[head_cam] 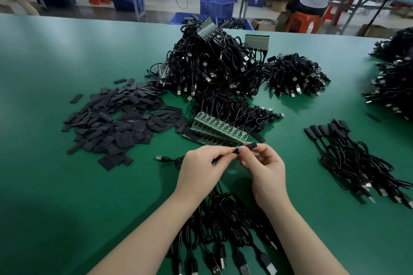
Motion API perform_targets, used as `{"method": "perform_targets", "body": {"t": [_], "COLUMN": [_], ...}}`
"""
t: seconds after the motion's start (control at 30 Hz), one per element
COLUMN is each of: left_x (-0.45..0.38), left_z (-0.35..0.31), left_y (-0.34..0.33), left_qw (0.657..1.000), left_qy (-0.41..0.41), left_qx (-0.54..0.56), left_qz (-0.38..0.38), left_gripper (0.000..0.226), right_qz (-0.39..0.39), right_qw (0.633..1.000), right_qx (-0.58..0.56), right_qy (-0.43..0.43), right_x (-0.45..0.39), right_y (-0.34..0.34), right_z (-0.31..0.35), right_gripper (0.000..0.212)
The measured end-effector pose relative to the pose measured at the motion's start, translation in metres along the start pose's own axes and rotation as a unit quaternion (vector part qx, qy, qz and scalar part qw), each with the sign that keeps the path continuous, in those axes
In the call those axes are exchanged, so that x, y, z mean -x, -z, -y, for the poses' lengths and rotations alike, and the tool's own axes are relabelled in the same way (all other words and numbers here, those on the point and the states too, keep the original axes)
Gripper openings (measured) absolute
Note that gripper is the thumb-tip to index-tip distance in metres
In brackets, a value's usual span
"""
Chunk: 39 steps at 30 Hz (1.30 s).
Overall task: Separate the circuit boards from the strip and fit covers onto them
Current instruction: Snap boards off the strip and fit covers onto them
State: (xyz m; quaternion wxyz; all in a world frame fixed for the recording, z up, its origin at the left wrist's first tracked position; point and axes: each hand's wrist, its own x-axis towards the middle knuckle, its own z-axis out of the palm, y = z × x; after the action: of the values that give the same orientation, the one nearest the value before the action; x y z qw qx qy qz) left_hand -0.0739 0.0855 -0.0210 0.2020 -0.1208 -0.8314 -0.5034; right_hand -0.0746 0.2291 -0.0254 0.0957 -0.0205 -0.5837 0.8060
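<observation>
Fingers [225, 152] of both hands pinching one small black cover [249, 146] mid-air

Left hand [201, 168] and right hand [264, 166] meet thumb-to-fingertip just above the green table [67, 185], forearms angled inward (board inside is hidden); the strip of boards [220, 130] lies just beyond.

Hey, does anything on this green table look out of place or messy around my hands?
Mostly orderly. A few black covers lie apart from the cover pile: one to its left, one far right near the finished cables. The left hand and right hand both pinch a cover; nothing looks damaged.
</observation>
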Motion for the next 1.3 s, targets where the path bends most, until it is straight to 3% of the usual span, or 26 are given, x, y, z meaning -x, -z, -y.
{"method": "perform_targets", "body": {"t": [0.4, 0.63, 0.8, 1.13, 1.3], "left_x": [0.0001, -0.0007, -0.0008, -0.0003, -0.0003], "left_z": [0.0011, 0.0009, 0.003, 0.0047, 0.0033], "left_y": [0.0039, 0.0031, 0.0029, 0.0018, 0.0025], "left_qw": [1.0, 1.0, 1.0, 1.0, 0.999], "left_qy": [0.016, 0.003, 0.016, -0.006, -0.028], "left_qx": [0.023, 0.017, 0.016, 0.006, 0.015], "left_qz": [0.01, 0.004, 0.0, 0.017, 0.02], "left_gripper": [0.016, 0.016, 0.016, 0.019, 0.021], "right_qz": [0.045, 0.049, 0.055, 0.067, 0.051], "right_qw": [0.999, 0.997, 0.992, 0.992, 0.996], "right_qx": [0.009, -0.014, 0.115, 0.104, 0.067], "right_qy": [-0.009, -0.064, -0.025, -0.005, -0.015], "right_x": [-0.001, -0.0037, -0.0021, 0.0009, 0.0011], "right_y": [0.0019, 0.0029, 0.0071, 0.0036, 0.0026], "right_z": [-0.0022, -0.0028, 0.0002, 0.0041, 0.002], "right_gripper": [0.01, 0.012, 0.018, 0.004, 0.01]}}
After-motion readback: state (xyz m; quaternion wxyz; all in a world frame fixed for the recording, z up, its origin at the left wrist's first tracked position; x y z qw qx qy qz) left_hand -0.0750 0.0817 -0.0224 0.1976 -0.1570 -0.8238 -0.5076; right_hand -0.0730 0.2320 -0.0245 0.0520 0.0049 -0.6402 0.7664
